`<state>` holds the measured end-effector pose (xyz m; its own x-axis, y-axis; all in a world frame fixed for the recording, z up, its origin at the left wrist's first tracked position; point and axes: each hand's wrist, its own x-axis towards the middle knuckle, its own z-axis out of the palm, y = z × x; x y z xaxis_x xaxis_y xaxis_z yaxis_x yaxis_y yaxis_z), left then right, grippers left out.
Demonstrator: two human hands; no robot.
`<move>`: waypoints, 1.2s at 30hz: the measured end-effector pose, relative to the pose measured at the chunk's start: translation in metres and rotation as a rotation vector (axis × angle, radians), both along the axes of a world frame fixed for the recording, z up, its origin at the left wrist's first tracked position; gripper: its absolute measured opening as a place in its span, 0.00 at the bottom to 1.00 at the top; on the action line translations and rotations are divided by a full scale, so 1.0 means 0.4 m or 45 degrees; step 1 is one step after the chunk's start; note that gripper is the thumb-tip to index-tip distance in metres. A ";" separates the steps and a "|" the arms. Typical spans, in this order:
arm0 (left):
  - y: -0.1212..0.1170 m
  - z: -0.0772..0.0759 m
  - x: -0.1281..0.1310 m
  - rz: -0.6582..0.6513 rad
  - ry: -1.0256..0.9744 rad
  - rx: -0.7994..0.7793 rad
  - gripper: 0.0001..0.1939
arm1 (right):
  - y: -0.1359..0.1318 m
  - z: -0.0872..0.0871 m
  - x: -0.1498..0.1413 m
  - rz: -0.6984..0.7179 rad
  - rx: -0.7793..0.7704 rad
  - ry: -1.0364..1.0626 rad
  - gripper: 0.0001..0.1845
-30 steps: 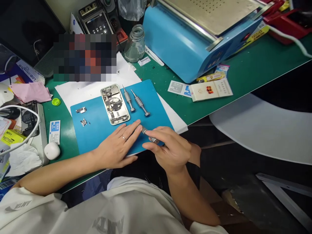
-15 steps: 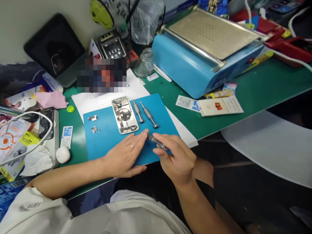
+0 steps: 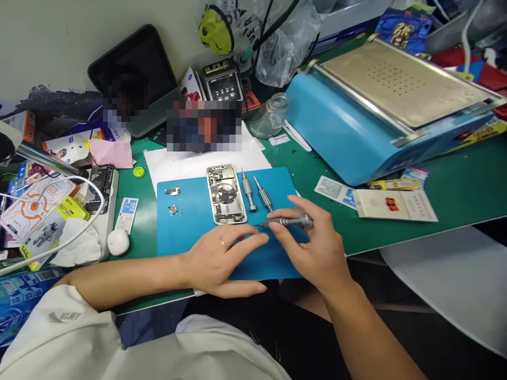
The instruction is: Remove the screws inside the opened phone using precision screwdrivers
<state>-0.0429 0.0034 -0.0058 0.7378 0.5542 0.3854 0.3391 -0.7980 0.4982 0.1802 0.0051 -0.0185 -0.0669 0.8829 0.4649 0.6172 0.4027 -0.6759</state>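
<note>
"What is held by the right hand (image 3: 322, 248)?"

"A grey screwdriver (image 3: 293, 221) is pinched between thumb and fingers, its tip pointed leftward above the blue mat (image 3: 186, 232)."

"And the left hand (image 3: 217, 261)?"

"It is held partly open and empty, the fingers loosely bent."

"Where is the opened phone (image 3: 227, 195) placed?"

"On the mat, beside two more screwdrivers (image 3: 248, 193)."

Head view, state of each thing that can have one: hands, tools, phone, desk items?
Left hand: empty, fingers parted
Right hand: gripping a screwdriver
Held screwdriver: off the mat's other tools, nearly level
Two other screwdrivers: lying on the blue mat
Phone: open, internals exposed
Glass jar: uncovered
Laptop-like screen: raised, dark
</note>
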 end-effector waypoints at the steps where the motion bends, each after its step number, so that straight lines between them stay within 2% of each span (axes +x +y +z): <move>1: 0.001 0.001 0.002 -0.022 -0.001 0.056 0.31 | -0.001 -0.005 0.001 -0.013 -0.034 0.053 0.29; 2: 0.001 0.001 0.004 -0.056 0.025 0.105 0.25 | -0.001 -0.009 0.003 -0.026 -0.058 0.092 0.29; 4: 0.002 0.001 0.008 -0.117 0.114 0.177 0.22 | 0.003 -0.011 0.004 -0.030 -0.076 0.145 0.28; 8: 0.000 -0.002 0.012 -0.136 0.285 0.205 0.25 | 0.037 0.009 -0.004 0.039 -0.039 0.167 0.30; 13: -0.006 -0.006 0.009 -0.105 0.326 0.225 0.23 | 0.105 0.038 -0.044 0.128 0.028 0.146 0.30; 16: -0.011 -0.004 0.007 -0.072 0.360 0.226 0.20 | 0.128 0.025 -0.064 0.185 0.081 0.202 0.29; 19: -0.015 0.000 0.008 -0.063 0.417 0.222 0.18 | 0.130 -0.001 -0.070 0.181 0.152 0.123 0.26; 24: -0.019 0.004 0.013 -0.090 0.464 0.202 0.16 | 0.125 -0.017 -0.070 0.281 0.339 0.104 0.31; 29: -0.017 0.002 0.015 -0.079 0.451 0.189 0.16 | 0.128 -0.016 -0.074 0.401 0.326 0.141 0.35; 36: -0.015 0.002 0.015 -0.090 0.441 0.198 0.16 | 0.129 -0.023 -0.071 0.433 0.295 0.102 0.35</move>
